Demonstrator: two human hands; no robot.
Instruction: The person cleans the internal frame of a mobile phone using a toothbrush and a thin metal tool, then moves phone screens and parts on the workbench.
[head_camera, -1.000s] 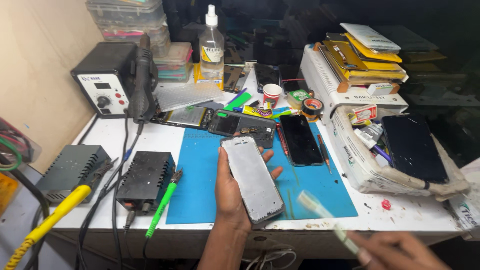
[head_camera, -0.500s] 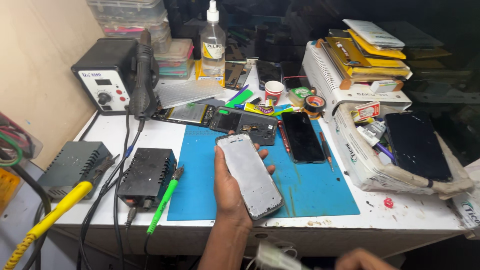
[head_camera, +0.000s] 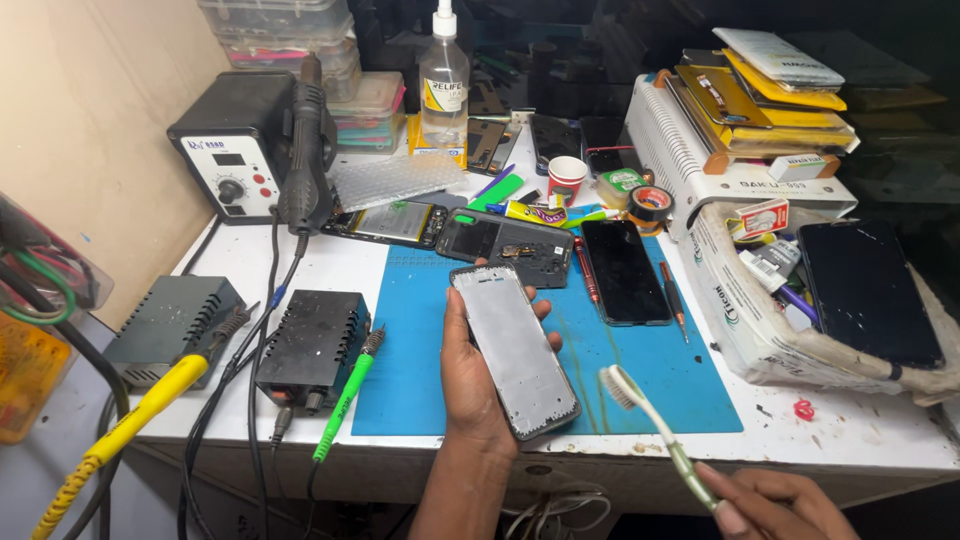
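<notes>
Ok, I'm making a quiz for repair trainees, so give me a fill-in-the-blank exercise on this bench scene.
1. The left hand holds a phone frame above the ____ coloured work mat.
2. The right hand grips a ____ by its handle, bristles toward the frame.
3. A black phone lies flat on the mat, to the ____ of the held frame.
4. The soldering iron nearest the mat has a ____ handle.

Missing words: blue; toothbrush; right; green

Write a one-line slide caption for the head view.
Left hand holds a phone frame over a blue mat while the right hand grips a toothbrush.
</notes>
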